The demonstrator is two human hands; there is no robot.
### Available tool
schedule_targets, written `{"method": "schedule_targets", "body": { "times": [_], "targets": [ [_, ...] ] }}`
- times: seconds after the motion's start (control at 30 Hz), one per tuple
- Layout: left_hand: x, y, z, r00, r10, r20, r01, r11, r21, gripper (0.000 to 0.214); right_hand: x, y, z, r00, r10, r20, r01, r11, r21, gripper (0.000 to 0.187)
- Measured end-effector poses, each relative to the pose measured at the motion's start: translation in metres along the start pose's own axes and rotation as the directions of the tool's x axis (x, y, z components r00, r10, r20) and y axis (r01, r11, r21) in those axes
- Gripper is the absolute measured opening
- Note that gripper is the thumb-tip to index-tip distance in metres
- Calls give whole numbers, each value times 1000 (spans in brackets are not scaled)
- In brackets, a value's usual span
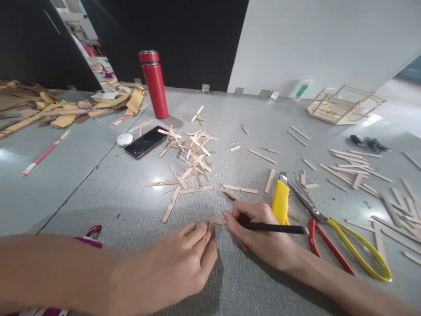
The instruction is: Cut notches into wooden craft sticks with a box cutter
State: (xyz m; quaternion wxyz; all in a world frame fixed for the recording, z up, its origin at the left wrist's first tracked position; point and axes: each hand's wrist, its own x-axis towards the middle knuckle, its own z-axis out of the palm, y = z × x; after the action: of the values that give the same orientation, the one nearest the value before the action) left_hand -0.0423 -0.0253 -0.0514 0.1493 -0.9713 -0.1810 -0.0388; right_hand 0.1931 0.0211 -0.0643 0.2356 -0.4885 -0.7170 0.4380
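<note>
My left hand (184,259) rests on the grey table, its fingertips pressing one end of a short wooden stick (217,221). My right hand (259,232) grips a black pen (276,228) and its tip meets the same stick. A yellow utility knife (280,199) lies just behind my right hand. Scissors with red and yellow handles (342,241) lie to its right.
A heap of wooden sticks (189,151) lies mid-table beside a black phone (145,141), a white earbud case (124,139) and a red flask (154,84). More sticks (362,173) spread at right. A stick frame model (342,105) stands far right. Cardboard scraps (62,109) pile at far left.
</note>
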Motion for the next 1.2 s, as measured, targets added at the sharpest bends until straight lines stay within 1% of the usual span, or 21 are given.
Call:
{"method": "schedule_targets", "body": {
  "times": [0.07, 0.2, 0.33, 0.43, 0.53, 0.67, 0.8, 0.93, 1.0, 1.1, 1.2],
  "targets": [
    [2, -3, 0, 998, 36, 43, -36, 999, 2, 42, 1, 0, 2, 1000, -3, 22, 3, 1000, -3, 43],
    [5, -6, -3, 997, 58, 48, -59, 998, 22, 40, 4, 0, 4, 1000, -10, 13, 11, 999, -32, 44],
    [6, -10, -6, 999, 49, 6, -49, 998, 32, 29, 8, 2, 3, 997, -57, -43, 54, 996, -76, 44],
    [8, -14, -7, 999, 41, -26, -41, 999, 23, 25, 10, 4, 1, 996, -64, -62, 59, 995, -82, 43],
    [10, -15, -5, 999, 37, -22, -36, 999, 23, 32, 12, 5, 0, 996, -63, -70, 57, 995, -80, 43],
    [9, -14, 0, 1000, -6, -14, 6, 1000, 4, 45, 14, 5, 0, 996, -61, -62, 56, 996, -73, 43],
    [7, -12, 4, 1000, 11, -21, -11, 1000, -1, 46, 12, 4, 0, 998, -57, -24, 55, 996, -75, 43],
    [6, -7, 8, 1000, -8, 3, 8, 1000, 17, 48, 7, 4, 1, 1000, -12, -9, 11, 998, -55, 44],
    [5, -5, 9, 1000, -10, 14, 10, 1000, 20, 51, 5, 4, 3, 999, 31, 16, -31, 1000, -6, 45],
    [5, -3, 8, 999, 28, 40, -30, 999, 34, 53, 4, 4, 4, 995, 77, 58, -80, 996, 51, 45],
    [6, -3, 7, 997, 43, 56, -46, 998, 46, 52, 5, 5, 5, 996, 66, 55, -69, 997, 44, 45]
  ]
}}
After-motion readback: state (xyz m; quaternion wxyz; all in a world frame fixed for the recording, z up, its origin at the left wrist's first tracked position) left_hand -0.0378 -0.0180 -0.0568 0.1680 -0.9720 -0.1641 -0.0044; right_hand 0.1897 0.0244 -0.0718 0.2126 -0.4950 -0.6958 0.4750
